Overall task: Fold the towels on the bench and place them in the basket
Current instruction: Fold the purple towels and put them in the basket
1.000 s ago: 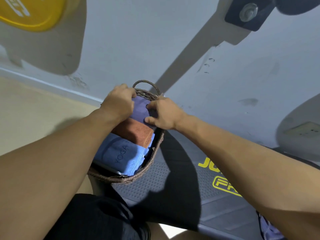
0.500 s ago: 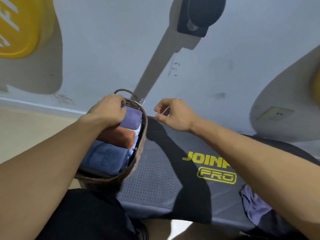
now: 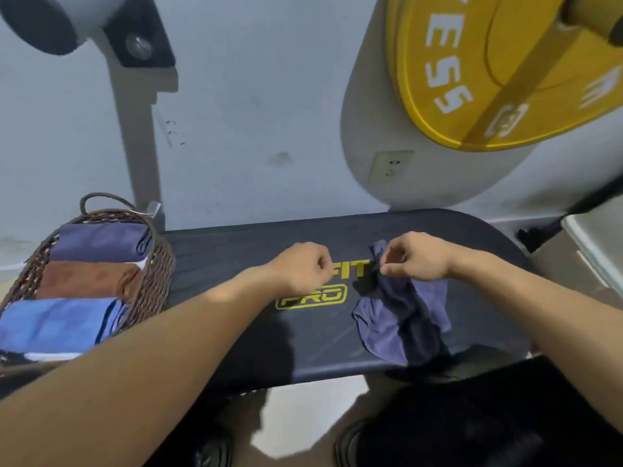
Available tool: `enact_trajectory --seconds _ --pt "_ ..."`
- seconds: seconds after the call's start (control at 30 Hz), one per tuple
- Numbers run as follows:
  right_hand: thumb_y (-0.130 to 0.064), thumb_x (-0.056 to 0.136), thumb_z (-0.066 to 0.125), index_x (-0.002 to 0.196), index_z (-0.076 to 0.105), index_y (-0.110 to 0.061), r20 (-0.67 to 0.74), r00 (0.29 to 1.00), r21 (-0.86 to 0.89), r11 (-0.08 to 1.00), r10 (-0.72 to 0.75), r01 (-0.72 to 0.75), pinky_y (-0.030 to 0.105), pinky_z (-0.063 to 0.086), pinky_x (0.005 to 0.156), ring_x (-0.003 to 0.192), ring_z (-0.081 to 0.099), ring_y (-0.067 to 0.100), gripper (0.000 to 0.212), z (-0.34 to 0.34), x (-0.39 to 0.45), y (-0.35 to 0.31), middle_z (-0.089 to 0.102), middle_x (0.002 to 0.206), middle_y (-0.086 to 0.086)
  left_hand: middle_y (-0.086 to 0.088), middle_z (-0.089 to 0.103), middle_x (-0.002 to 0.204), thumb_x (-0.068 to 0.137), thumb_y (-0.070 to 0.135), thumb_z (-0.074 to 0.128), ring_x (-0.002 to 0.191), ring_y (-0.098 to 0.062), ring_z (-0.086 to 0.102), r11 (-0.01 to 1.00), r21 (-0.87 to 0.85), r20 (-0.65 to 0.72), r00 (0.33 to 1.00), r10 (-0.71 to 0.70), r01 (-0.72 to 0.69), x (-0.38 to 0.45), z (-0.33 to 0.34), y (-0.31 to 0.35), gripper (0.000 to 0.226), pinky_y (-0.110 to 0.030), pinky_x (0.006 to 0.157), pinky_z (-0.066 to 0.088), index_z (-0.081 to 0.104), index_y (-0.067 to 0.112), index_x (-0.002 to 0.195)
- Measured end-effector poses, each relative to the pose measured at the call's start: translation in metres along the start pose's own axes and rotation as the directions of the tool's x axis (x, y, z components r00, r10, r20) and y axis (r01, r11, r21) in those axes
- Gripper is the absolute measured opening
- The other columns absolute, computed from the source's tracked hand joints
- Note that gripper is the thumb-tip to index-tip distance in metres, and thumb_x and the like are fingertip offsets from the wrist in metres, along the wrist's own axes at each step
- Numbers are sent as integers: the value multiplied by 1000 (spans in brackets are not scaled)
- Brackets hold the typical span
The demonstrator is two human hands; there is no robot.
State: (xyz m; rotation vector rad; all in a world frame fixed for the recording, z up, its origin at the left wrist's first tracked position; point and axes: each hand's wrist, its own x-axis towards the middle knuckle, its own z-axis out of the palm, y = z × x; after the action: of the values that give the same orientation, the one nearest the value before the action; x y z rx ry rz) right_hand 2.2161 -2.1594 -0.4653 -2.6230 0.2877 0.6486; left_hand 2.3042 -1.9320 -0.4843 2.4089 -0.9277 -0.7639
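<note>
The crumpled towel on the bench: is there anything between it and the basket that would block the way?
Nothing fixed. Between the crumpled purple towel and the basket lies bare bench; only the person's own left hand is over that stretch. The right hand already pinches the towel. Three folded towels fill the basket.

Crumpled purple towel (image 3: 401,318) on black bench (image 3: 236,257), three folded towels (image 3: 91,274) in wicker basket (image 3: 158,264)
</note>
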Motion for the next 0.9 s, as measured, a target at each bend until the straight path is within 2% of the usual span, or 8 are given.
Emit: enact_trajectory --seconds 0.07,0.17,0.27,0.33,0.5,0.67,0.77,0.9 --pt "-38 86 71 103 70 -25 23 995 -10 995 96 -96 22 45 80 93 65 13 22 10 -11 37 70 96 -8 1 65 86 91 21 58 83 -21 60 996 -82 52 998 -24 28 14 44 27 13 -25 73 43 61 16 102" --pt "-42 82 75 127 59 -20 87 978 -43 982 188 -185 30 50 92 107 63 22 53 25 -13 73 65 122 1 -14 55 116 90 23 66 108 -32 55 990 -132 86 995 -45 56 31 101 51 42 -27 85 38 50 7 125" --pt "-44 80 76 126 57 -16 177 946 125 947 272 -296 36 60 75 84 69 27 57 37 -7 77 67 114 7 -16 48 124 87 27 69 115 -30 48 990 -79 15 993 -118 119 40 137 57 53 -30 90 34 45 4 127" --pt "-41 80 76 121 57 -14 181 934 198 919 307 -340 28 56 62 68 66 24 52 48 -5 72 69 105 8 -15 51 120 86 29 70 112 -30 49 989 -57 -87 986 -144 139 44 151 56 49 -34 92 37 49 3 122" --pt "-22 86 67 106 60 -13 -54 959 84 958 278 -273 27 42 74 107 62 28 23 64 5 63 66 114 12 -6 63 100 85 20 71 99 -23 58 989 -100 -202 970 -132 113 47 161 47 18 -31 88 44 63 12 99" --pt "-13 86 63 88 64 -11 -29 968 57 967 250 -248 24 41 69 89 58 26 3 55 15 46 64 94 13 4 59 77 93 13 60 73 -15 54 986 -148 -166 981 -100 76 49 142 40 14 -29 71 43 53 19 82" --pt "-14 89 61 96 67 -10 -119 982 188 974 149 -125 23 45 77 95 58 24 11 50 23 19 65 99 10 7 45 62 97 4 52 58 -7 39 929 -369 -266 956 -127 20 37 102 29 15 -26 59 35 49 11 85" --pt "-17 87 65 87 62 -14 -270 963 406 908 13 102 22 35 63 80 53 18 4 35 28 -35 62 84 0 10 46 49 94 3 58 44 -3 41 941 -337 -325 938 -121 4 8 24 -3 12 -11 46 35 54 10 84"
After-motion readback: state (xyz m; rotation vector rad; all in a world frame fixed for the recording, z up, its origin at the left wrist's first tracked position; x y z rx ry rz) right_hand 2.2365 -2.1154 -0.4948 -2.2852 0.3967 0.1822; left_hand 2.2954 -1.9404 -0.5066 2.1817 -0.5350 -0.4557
